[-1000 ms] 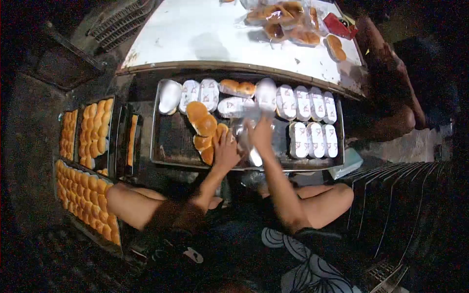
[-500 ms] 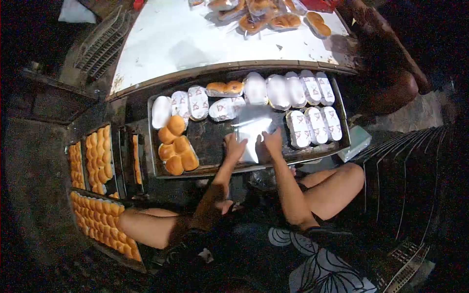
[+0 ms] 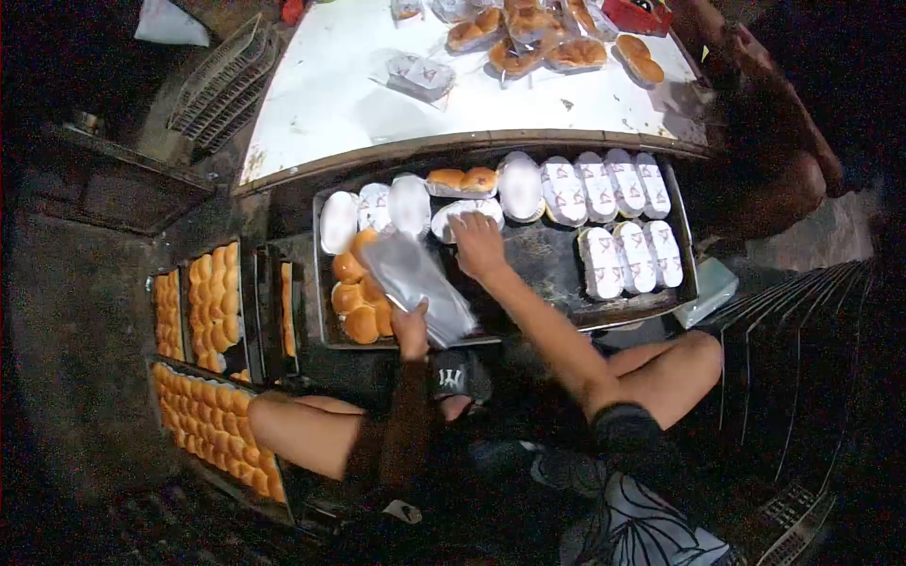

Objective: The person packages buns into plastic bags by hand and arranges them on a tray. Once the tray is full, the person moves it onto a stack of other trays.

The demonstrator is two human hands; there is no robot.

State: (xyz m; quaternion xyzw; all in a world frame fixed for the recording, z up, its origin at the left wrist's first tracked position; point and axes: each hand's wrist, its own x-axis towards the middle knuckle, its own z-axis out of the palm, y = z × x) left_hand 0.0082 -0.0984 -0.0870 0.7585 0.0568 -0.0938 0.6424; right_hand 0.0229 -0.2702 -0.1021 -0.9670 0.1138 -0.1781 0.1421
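My left hand [image 3: 411, 330] grips a sheaf of clear plastic bags [image 3: 420, 288] by its lower edge, thumb on top. The bags tilt over the tray and partly cover some golden buns [image 3: 354, 307]. My right hand [image 3: 478, 243] reaches into the dark metal tray [image 3: 528, 269], its fingers closed on a bun in a white printed paper case [image 3: 451, 219] that lies sideways. Just behind it sits a golden bun [image 3: 462, 181] with its top showing. More paper-cased buns [image 3: 563, 191] stand bottom up along the back and right of the tray.
Bagged buns [image 3: 514, 57] lie on the white table [image 3: 330, 113] beyond the tray, with one bagged bun [image 3: 415, 75] apart at the left. Trays of buns [image 3: 212, 415] stand at my left. A wire rack [image 3: 774, 321] is at the right, near another person's leg [image 3: 788, 174].
My left hand has moved left with the bags. The right hand has left the bags and moved forward onto a paper-cased bun. A bagged bun now shows on the table's left part.
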